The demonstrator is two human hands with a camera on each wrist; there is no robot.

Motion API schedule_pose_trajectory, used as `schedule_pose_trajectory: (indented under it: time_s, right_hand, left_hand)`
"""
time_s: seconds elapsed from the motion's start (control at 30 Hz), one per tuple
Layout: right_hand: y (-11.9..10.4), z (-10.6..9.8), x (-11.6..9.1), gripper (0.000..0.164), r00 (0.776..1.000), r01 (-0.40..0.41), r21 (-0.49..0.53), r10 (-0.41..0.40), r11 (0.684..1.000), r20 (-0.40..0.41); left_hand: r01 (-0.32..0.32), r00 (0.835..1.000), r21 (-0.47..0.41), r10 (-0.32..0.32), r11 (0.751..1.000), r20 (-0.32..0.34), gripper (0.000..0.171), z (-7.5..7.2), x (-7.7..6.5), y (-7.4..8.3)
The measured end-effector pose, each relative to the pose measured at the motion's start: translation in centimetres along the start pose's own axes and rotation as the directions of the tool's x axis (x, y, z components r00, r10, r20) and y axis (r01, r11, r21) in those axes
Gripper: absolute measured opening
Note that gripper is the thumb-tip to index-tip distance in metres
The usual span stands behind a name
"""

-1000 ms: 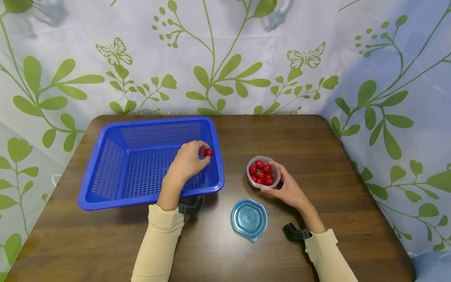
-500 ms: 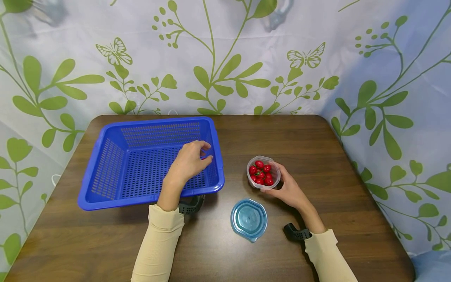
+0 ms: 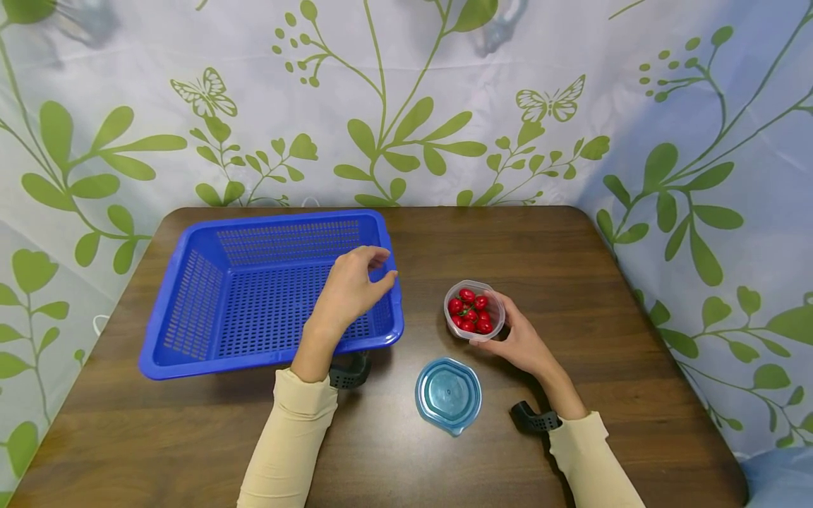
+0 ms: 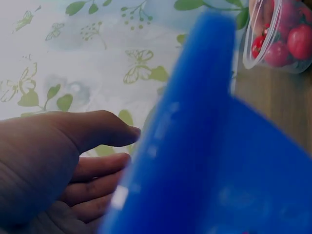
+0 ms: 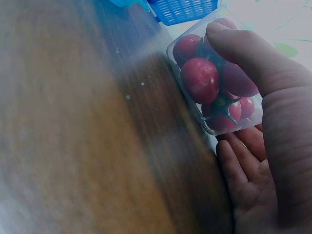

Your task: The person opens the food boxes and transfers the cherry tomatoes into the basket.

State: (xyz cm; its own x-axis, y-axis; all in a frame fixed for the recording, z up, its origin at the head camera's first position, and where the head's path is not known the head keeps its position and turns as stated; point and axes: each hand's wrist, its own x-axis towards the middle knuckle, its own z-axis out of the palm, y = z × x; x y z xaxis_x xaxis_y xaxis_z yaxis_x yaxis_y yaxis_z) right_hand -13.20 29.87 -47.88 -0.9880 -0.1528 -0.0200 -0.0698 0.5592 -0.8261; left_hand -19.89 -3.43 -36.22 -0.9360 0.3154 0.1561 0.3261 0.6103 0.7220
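My left hand is over the right end of a blue plastic basket, thumb and fingers apart with nothing between them. In the left wrist view the basket's rim overlaps the fingertips. To the right, my right hand holds a small clear plastic tub by its right side, thumb in front and fingers behind. Several red cherry tomatoes with green stems fill the tub, which has its top off. The right wrist view shows the thumb along the tub's wall.
A translucent blue lid lies on the brown wooden table in front of the tub. Behind the table hangs a white curtain with green leaves. Dark wrist mounts sit at both wrists.
The cherry tomato pinched in my left hand a second ago has left its fingers, which have spread. That hand has then shifted right towards the basket's rim. The right hand stays put.
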Motion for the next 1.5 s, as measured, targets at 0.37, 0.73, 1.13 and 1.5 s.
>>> schedule_pose_trajectory:
  time_s: [0.37,0.73,1.13,1.5]
  right_hand:
    - [-0.2,0.0,0.1,0.098,1.000,0.010,0.007,-0.010,1.000,-0.002]
    - [0.0,-0.2,0.2,0.098,1.000,0.022,0.011,-0.022,1.000,-0.008]
    - [0.0,-0.3,0.4,0.095,0.999,0.035,0.020,-0.035,0.999,-0.001]
    - [0.4,0.0,0.0,0.094,0.999,0.033,0.013,-0.033,0.999,0.009]
  left_hand:
    - [-0.136,0.990,0.016,0.136,0.991,-0.032,0.039,1.6,0.2,1.2]
    - [-0.248,0.969,0.005,0.248,0.969,-0.022,0.033,3.7,0.1,2.7]
    - [-0.308,0.950,0.013,0.306,0.951,0.068,0.032,5.9,-0.2,4.0]
    - [-0.346,0.924,0.008,0.340,0.938,0.174,0.030,8.5,-1.1,5.4]
